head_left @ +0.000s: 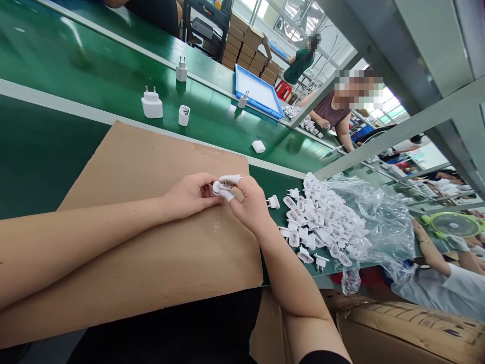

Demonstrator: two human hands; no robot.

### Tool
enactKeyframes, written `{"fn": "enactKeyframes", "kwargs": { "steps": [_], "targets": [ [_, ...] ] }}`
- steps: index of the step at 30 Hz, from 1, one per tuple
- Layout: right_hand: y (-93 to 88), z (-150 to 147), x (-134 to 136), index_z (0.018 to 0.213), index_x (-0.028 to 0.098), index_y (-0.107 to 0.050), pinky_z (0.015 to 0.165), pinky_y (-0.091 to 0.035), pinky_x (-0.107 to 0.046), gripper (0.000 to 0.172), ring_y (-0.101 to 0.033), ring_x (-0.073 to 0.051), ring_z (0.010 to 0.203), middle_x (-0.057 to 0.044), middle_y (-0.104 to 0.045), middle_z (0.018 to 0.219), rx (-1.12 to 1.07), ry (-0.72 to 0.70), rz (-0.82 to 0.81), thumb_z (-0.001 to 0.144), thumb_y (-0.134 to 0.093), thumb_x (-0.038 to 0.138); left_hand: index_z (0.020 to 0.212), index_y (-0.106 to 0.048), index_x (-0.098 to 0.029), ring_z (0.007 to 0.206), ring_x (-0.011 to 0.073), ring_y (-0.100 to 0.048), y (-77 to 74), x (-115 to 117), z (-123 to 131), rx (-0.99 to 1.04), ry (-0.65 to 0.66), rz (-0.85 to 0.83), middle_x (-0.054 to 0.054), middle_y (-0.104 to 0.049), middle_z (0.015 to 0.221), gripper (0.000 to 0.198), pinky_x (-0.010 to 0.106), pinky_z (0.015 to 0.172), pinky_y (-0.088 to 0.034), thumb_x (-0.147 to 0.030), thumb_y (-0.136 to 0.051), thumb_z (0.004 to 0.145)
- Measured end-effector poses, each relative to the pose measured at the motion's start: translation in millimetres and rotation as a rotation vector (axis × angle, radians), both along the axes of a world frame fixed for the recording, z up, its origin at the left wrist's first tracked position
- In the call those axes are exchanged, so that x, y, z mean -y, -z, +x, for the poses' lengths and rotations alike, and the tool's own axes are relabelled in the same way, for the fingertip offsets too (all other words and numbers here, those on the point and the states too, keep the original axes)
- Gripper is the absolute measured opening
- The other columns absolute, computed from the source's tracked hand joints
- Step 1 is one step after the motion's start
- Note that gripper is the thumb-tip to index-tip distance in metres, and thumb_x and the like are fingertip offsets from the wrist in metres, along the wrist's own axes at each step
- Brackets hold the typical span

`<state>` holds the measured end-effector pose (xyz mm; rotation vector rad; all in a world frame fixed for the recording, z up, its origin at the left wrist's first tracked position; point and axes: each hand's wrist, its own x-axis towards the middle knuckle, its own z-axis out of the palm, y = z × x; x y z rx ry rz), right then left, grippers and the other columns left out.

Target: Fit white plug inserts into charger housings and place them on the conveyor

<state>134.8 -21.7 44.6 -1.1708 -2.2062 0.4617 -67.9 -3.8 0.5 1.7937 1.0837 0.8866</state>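
Fingers of left hand point(191, 194) and right hand point(250, 205) clenched together on one small white plug point(221, 189), held just above the cardboard point(151, 167) near the middle. White cots point(231, 178) on right fingertips. Right of the hands, a heap of like plugs point(322, 222) spilling from a clear bag point(379, 222) onto the green bench point(38, 151). Farther off on the belt point(94, 76), several white chargers point(152, 103) standing well apart. Far beyond, a blue tray point(257, 91), seemingly holding only a white sheet. Stacked cartons point(246, 43) behind it, shut. Near right, another carton point(409, 323) with dark print, too blurred to read.
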Motion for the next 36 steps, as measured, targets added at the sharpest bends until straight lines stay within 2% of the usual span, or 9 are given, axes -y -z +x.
{"fn": "enactKeyframes", "kwargs": {
  "steps": [8,14,18,22,25,28,31,33,36],
  "targets": [
    [7.0,1.4,-1.5,0.118,0.025,-0.067,0.089,-0.052,-0.036,0.031,-0.063,-0.023,0.101,-0.006,-0.071,0.105,-0.060,0.035,0.087,0.092,-0.054,0.015,0.106,-0.074,-0.025,0.077,0.0211,-0.064,1.2,-0.7,0.1,-0.003,-0.015,-0.022,0.002,-0.071,0.090,0.041,0.032,0.070,-0.052,-0.054,-0.076,0.078],
    [9.4,1.7,-4.9,0.119,0.027,-0.066,0.094,-0.052,-0.038,0.033,-0.063,-0.025,0.107,-0.006,-0.071,0.111,0.042,0.003,0.082,0.091,-0.055,0.014,0.103,-0.074,-0.024,0.076,0.0207,-0.064,-0.8,-0.8,-0.7,-0.028,-0.022,-0.021,0.002,-0.071,0.088,0.038,0.031,0.068,-0.051,-0.052,-0.076,0.078],
    [9.6,1.1,-3.4,0.120,0.027,-0.065,0.094,-0.052,-0.039,0.035,-0.062,-0.025,0.106,-0.007,-0.070,0.109,0.023,0.039,0.122,0.091,-0.052,0.012,0.100,-0.075,-0.024,0.076,0.0210,-0.063,-2.4,-1.2,0.5,-0.037,-0.009,0.004,0.002,-0.070,0.086,0.037,0.032,0.069,-0.050,-0.055,-0.073,0.079],
    [7.3,-1.2,-2.9,0.113,0.026,-0.067,0.092,-0.052,-0.038,0.029,-0.063,-0.025,0.104,-0.006,-0.071,0.107,0.034,0.042,0.077,0.091,-0.053,0.014,0.101,-0.074,-0.024,0.078,0.0218,-0.064,0.5,-3.0,0.7,-0.033,-0.007,-0.013,0.002,-0.071,0.089,0.038,0.032,0.070,-0.050,-0.054,-0.075,0.077],
    [3.2,-4.5,-4.1,0.109,0.026,-0.067,0.090,-0.052,-0.037,0.030,-0.063,-0.025,0.103,-0.005,-0.072,0.105,0.085,0.056,0.054,0.087,-0.053,0.011,0.100,-0.073,-0.024,0.079,0.0223,-0.064,2.7,-3.3,-0.1,-0.037,-0.001,-0.020,0.002,-0.071,0.089,0.038,0.032,0.070,-0.050,-0.054,-0.075,0.077],
    [-0.1,-7.1,-5.1,0.105,0.026,-0.069,0.085,-0.052,-0.036,0.035,-0.064,-0.025,0.099,-0.004,-0.072,0.103,0.117,0.087,0.044,0.080,-0.053,0.007,0.108,-0.071,-0.025,0.080,0.0213,-0.064,3.0,0.4,0.4,-0.091,-0.001,0.071,0.002,-0.071,0.092,0.037,0.031,0.071,-0.049,-0.053,-0.070,0.084],
    [1.2,-7.6,-4.4,0.101,0.026,-0.070,0.080,-0.053,-0.034,0.032,-0.066,-0.022,0.088,-0.002,-0.073,0.097,0.044,0.137,-0.014,0.078,-0.057,0.008,0.125,-0.066,-0.024,0.088,0.0236,-0.065,2.7,7.5,3.2,-0.270,-0.025,0.278,0.005,-0.071,0.099,0.039,0.031,0.072,-0.047,-0.048,-0.059,0.094],
    [5.3,-7.4,-3.1,0.100,0.026,-0.071,0.081,-0.053,-0.034,0.031,-0.066,-0.022,0.087,-0.001,-0.073,0.097,0.003,0.179,-0.033,0.077,-0.058,0.009,0.133,-0.062,-0.022,0.096,0.0267,-0.066,2.7,12.1,5.4,-0.402,-0.059,0.382,0.009,-0.071,0.105,0.043,0.033,0.072,-0.047,-0.046,-0.053,0.099],
    [13.2,-6.2,-2.2,0.104,0.028,-0.072,0.088,-0.054,-0.035,0.031,-0.067,-0.022,0.094,-0.001,-0.074,0.103,-0.063,0.223,-0.058,0.079,-0.060,0.013,0.138,-0.058,-0.018,0.101,0.0294,-0.066,2.5,15.3,6.9,-0.507,-0.094,0.442,0.013,-0.071,0.110,0.048,0.034,0.072,-0.047,-0.047,-0.048,0.101]
  ]
}}
